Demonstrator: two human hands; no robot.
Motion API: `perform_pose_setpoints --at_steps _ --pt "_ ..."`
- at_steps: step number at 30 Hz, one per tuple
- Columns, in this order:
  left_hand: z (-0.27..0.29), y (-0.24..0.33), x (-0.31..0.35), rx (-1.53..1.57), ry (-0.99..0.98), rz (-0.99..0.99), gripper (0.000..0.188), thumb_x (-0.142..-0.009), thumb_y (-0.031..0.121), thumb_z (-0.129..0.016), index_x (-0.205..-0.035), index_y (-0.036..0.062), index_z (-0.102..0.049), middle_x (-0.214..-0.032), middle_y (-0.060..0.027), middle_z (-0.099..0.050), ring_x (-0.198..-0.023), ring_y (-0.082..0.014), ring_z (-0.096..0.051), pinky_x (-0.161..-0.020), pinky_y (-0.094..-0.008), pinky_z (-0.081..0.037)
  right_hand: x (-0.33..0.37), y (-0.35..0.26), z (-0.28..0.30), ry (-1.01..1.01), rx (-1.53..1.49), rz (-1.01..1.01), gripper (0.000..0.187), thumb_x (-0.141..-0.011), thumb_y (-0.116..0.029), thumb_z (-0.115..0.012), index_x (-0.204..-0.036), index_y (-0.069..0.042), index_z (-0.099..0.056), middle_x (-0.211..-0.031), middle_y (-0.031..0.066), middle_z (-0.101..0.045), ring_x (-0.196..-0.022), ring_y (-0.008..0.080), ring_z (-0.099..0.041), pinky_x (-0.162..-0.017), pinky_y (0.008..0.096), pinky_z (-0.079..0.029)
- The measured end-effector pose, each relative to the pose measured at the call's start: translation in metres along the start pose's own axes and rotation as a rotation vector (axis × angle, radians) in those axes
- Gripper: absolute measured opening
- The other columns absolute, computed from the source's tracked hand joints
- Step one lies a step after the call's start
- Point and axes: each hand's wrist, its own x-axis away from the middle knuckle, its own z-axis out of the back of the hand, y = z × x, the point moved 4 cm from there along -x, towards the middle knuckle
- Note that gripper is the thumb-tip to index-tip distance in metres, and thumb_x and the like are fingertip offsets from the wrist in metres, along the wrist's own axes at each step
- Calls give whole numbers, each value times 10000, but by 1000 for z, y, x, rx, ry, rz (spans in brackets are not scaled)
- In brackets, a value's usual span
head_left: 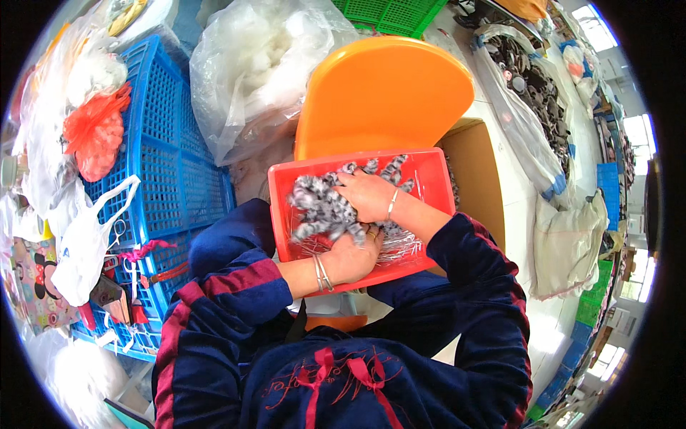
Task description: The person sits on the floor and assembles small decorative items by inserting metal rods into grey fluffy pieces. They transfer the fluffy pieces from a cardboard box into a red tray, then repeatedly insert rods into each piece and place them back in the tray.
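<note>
Across my lap rests a red plastic bin (421, 163). Inside it, a fuzzy grey, black and white plush piece (314, 204) with several stubby limbs is between my hands. My right hand (368, 196) presses over its upper right side, the fingers curled onto the fur. From the lower side, my left hand (350, 257) grips its lower edge, its fingertips partly hidden. Many thin, shiny, clear strands (400, 247) lie on the bin floor under and beside my hands.
An orange stool (386, 96) stands just beyond the bin, with a cardboard box (482, 186) to its right. Tall blue crates (164, 143) line the left, hung with bags and scissors. A clear bag of white stuffing (264, 64) and a sack of dark plush pieces (529, 86) lie farther off.
</note>
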Motion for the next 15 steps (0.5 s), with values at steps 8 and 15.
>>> perform_pose_setpoints --at_steps 8,15 --pt "31 4 -6 305 -185 92 622 -800 52 -485 -1380 -106 -324 -995 -349 -574 -850 -432 -629 -732 -472 -530 29 -21 42 -57 17 -166 963 -598 -217 -819 -1444 -143 -366 -1380 144 -445 -1214 412 -450 -961 599 -422" --pt "23 5 -12 300 -92 88 611 -794 48 -489 -1364 -91 -315 -1037 -344 -572 -955 -447 -597 -790 -484 -517 59 9 34 60 -248 -395 769 -769 -382 -708 -1377 -12 -415 -1356 267 -442 -1215 480 -437 -1047 487 -378"
